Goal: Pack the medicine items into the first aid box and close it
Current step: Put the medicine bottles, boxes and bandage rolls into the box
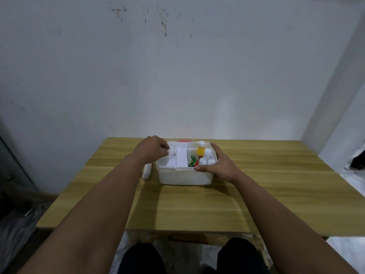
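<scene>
Left hand [152,150]: pinching a small white item over the box's left compartment.
Right hand [215,165]: spread, bracing the white plastic first aid box [185,176] at its right rim.
Loose white tube [147,171]: lying on the wooden table [256,194] just below the left hand, long axis running toward the person, nearer the left.

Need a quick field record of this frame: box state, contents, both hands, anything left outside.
box: white box on wooden table, open, no lid on it
contents: yellow bottle, white bottles, green carton, centre tray
left hand: over box's left side, grip on a small white item
right hand: resting on box's right rim, holds nothing
outside: white tube on table left of box; pink object behind box
</scene>
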A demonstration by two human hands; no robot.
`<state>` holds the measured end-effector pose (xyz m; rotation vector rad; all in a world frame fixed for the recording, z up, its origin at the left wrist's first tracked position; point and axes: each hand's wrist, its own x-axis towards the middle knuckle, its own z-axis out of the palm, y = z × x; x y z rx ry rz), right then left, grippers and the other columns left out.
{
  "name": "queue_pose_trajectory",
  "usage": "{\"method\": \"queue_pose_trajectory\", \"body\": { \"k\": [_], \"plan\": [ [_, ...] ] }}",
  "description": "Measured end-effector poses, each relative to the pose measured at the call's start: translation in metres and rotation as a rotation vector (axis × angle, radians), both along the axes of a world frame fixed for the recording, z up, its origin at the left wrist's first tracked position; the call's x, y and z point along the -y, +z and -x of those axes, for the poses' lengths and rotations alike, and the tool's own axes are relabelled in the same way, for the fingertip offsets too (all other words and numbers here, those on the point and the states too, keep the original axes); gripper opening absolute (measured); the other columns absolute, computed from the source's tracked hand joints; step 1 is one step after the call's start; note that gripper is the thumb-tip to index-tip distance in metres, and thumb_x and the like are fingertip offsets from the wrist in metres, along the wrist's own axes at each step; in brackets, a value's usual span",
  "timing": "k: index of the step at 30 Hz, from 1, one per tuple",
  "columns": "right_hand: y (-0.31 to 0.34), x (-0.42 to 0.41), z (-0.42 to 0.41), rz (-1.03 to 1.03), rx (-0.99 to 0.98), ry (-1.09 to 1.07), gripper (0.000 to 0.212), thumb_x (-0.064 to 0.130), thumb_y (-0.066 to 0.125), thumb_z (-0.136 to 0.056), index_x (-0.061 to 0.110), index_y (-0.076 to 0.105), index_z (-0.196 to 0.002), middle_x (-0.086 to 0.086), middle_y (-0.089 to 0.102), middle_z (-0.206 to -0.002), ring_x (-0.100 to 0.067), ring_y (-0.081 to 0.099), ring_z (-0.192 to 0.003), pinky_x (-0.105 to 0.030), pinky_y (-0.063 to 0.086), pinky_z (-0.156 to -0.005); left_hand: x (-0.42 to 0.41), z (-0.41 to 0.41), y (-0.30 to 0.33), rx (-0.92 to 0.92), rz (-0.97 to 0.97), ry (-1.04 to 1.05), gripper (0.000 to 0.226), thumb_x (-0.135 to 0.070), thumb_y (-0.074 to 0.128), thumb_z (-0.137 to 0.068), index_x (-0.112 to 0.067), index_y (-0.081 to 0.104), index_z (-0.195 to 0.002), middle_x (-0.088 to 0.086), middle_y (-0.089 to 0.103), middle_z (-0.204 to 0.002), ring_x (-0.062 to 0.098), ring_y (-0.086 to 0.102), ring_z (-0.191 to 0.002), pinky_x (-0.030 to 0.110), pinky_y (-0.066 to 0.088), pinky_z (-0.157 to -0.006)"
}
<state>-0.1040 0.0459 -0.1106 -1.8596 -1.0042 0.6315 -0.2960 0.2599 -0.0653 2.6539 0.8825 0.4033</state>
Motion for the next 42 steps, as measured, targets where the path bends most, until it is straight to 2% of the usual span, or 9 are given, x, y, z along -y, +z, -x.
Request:
{"method": "queue_pose_trajectory", "body": {
  "k": [3,8,11,15,20,22,29,36,42],
  "plan": [
    [-0.001,-0.001,0.000,-0.009,-0.007,0.000,0.154,0.070,0.094,-0.037,0.033,0.015,-0.164,0.005,0.049,-0.153,-0.017,0.054,-0.129,-0.039,0.050,-0.107,-0.002,0.005,-0.001,0.148,0.086,0.021,0.025,-0.021,0.072,-0.098,-0.019,0.080,-0.121,-0.003,0.075,-0.123,0.011,0.065,-0.108,0.026,0.048,-0.090],
    [-0.002,-0.002,0.002,-0.003,-0.004,-0.004,0.153,0.070,0.094,-0.037,0.034,0.015,-0.164,0.007,0.048,-0.153,-0.016,0.054,-0.130,-0.039,0.050,-0.106,-0.016,0.024,-0.012,0.436,0.134,0.288,0.027,-0.014,0.061,-0.101,-0.019,0.075,-0.123,0.000,0.075,-0.120,0.017,0.069,-0.103,0.032,0.055,-0.089],
    [-0.005,0.000,0.005,0.000,-0.002,0.006,0.153,0.070,0.094,-0.038,0.035,0.015,-0.164,0.007,0.050,-0.150,-0.017,0.054,-0.128,-0.041,0.050,-0.107,-0.028,0.039,-0.034,0.237,0.127,0.404,0.027,-0.016,0.062,-0.096,-0.021,0.075,-0.119,0.002,0.074,-0.117,0.021,0.068,-0.100,0.036,0.057,-0.086],
    [-0.001,0.000,-0.009,-0.017,-0.001,-0.029,0.148,0.064,0.096,-0.044,0.035,0.015,-0.164,0.010,0.052,-0.146,-0.016,0.056,-0.125,-0.034,0.051,-0.102,-0.036,0.024,-0.040,-0.055,0.145,0.359,0.027,-0.033,0.072,-0.091,-0.024,0.072,-0.117,0.001,0.072,-0.115,0.022,0.069,-0.100,0.041,0.059,-0.087],
    [0.001,-0.002,-0.007,-0.015,-0.003,-0.010,0.150,0.066,0.096,-0.042,0.034,0.014,-0.164,0.010,0.050,-0.150,-0.016,0.055,-0.129,-0.038,0.051,-0.106,-0.028,0.022,-0.043,-0.173,0.155,0.377,0.023,-0.043,0.073,-0.091,-0.022,0.069,-0.099,-0.001,0.073,-0.093,0.021,0.073,-0.080,0.041,0.061,-0.084],
    [-0.002,-0.002,-0.004,-0.005,0.001,0.002,0.151,0.068,0.095,-0.041,0.035,0.013,-0.164,0.010,0.050,-0.149,-0.017,0.054,-0.129,-0.041,0.050,-0.108,-0.027,0.024,-0.046,-0.201,0.122,0.390,0.024,-0.044,0.072,-0.090,-0.023,0.068,-0.100,-0.001,0.073,-0.094,0.022,0.072,-0.084,0.040,0.060,-0.086],
    [-0.003,-0.003,-0.004,0.003,-0.012,0.009,0.148,0.064,0.097,-0.044,0.036,0.013,-0.164,0.010,0.051,-0.149,-0.017,0.054,-0.130,-0.040,0.049,-0.109,-0.032,0.024,-0.044,-0.014,0.109,0.424,0.035,-0.040,0.078,-0.087,-0.019,0.060,-0.108,0.006,0.069,-0.105,0.025,0.063,-0.091,0.038,0.054,-0.078],
    [-0.003,-0.002,-0.003,-0.001,-0.024,0.008,0.151,0.067,0.096,-0.041,0.037,0.013,-0.163,0.009,0.052,-0.149,-0.017,0.055,-0.131,-0.043,0.048,-0.111,-0.029,0.009,0.027,0.312,0.126,0.404,0.036,-0.031,0.080,-0.085,-0.014,0.060,-0.110,0.006,0.065,-0.104,0.027,0.062,-0.092,0.033,0.045,-0.073],
    [0.001,-0.001,0.000,0.008,-0.014,0.009,0.150,0.069,0.095,-0.039,0.036,0.015,-0.163,0.008,0.052,-0.148,-0.019,0.056,-0.129,-0.046,0.052,-0.107,0.019,-0.039,0.060,0.109,0.097,0.163,0.030,-0.027,0.079,-0.086,-0.008,0.067,-0.106,0.004,0.066,-0.097,0.024,0.065,-0.094,0.034,0.051,-0.077]
  ]
}}
